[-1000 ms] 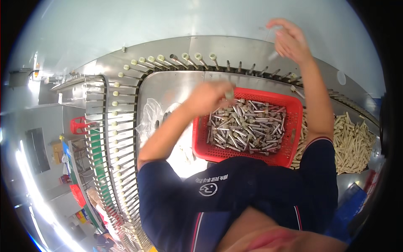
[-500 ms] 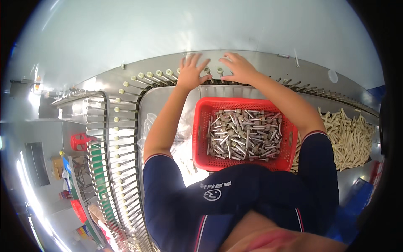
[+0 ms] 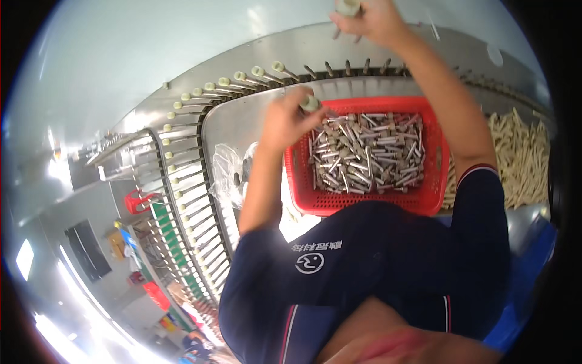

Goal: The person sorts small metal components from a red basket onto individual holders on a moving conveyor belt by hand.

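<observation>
My left hand [image 3: 282,121], slightly blurred, is closed around a metal rod with a pale round head [image 3: 310,103], just above the left edge of a red plastic basket [image 3: 370,104]. Higher up and farther away, my right hand [image 3: 381,24] grips another pale-headed piece [image 3: 348,7], whose lower part is mostly hidden by the fingers. The basket holds many loose metal rods [image 3: 364,151] with greyish-brown heads. Beyond it, a curved chain line carries upright pins; bare dark pins [image 3: 348,67] stand in front of me, and pale-headed rods [image 3: 259,73] sit on those farther left.
Pale stick-like pieces [image 3: 521,161] are heaped to the right of the basket. A clear plastic bag [image 3: 227,173] lies to its left. The chain line bends back toward me on the left, past a red stool [image 3: 139,201]. A pale panel [image 3: 182,36] rises behind the line.
Both hands have left the chain line. The left came back toward the basket with a rod; the right rose farther away with another. Pins that carried pieces near the hands now stand bare.
</observation>
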The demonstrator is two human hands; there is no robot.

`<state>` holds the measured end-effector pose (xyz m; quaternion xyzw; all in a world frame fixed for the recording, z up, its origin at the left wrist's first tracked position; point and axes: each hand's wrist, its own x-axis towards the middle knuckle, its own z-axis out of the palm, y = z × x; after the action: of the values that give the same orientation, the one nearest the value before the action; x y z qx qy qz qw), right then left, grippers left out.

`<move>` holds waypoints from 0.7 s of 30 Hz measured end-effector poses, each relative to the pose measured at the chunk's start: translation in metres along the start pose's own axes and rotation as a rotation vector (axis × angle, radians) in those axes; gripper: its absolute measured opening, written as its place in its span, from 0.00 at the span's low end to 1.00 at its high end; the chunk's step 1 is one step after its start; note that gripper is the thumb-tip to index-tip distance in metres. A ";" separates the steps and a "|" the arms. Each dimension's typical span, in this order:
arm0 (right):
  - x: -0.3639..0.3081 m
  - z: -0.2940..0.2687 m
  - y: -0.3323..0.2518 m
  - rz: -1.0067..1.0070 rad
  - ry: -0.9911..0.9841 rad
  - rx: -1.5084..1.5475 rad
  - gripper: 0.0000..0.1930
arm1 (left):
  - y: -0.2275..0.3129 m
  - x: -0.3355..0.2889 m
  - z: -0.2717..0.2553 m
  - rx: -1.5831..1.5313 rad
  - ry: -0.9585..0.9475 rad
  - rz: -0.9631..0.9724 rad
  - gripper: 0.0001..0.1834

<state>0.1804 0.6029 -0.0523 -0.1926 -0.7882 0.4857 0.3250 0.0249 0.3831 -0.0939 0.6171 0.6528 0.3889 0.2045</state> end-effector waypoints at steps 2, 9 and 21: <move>-0.010 -0.016 -0.035 -0.101 -0.309 0.110 0.10 | -0.030 -0.034 0.059 -0.082 -0.297 -0.368 0.17; -0.200 0.024 0.089 -0.150 -0.661 -0.795 0.15 | -0.049 -0.119 0.100 0.293 -0.237 -0.149 0.25; -0.070 0.031 0.033 0.098 -0.526 -0.832 0.14 | -0.014 0.035 0.070 0.513 0.352 0.177 0.13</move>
<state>0.2085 0.5549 -0.1142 -0.2140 -0.9607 0.1766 -0.0125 0.0633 0.4359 -0.1400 0.6262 0.6987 0.3286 -0.1083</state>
